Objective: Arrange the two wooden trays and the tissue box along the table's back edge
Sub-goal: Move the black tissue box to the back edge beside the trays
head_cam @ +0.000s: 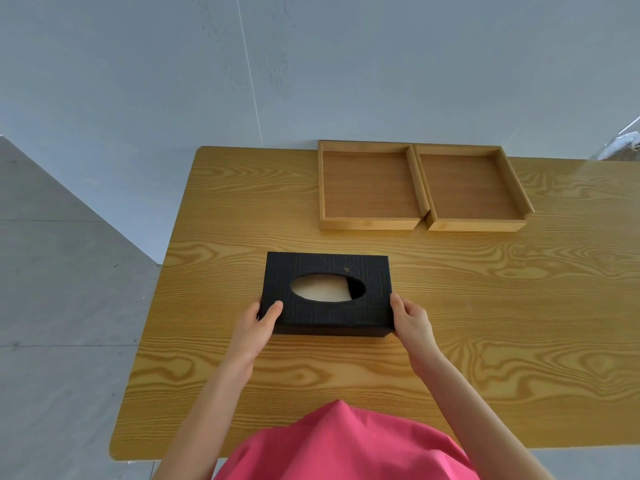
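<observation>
The person stood at the near side of the wooden tabletop [519, 306], both hands out in front. The left hand [258, 329] gripped the left end of the black tissue box [329, 317], its thumb lying across the top near the corner. The right hand [414, 322] clasped the right end in the same way, thumb up along the edge. The box sat about the middle of the tabletop, a little left, with pale tissue showing through its oval opening; whether it rested on the wood or was just lifted, I could not tell. Along the back edge lay the 2 wooden trays, the left tray [369, 187] and the right tray [471, 188], side by side and touching, both bare inside. A pink garment [346, 448] filled the foreground.
</observation>
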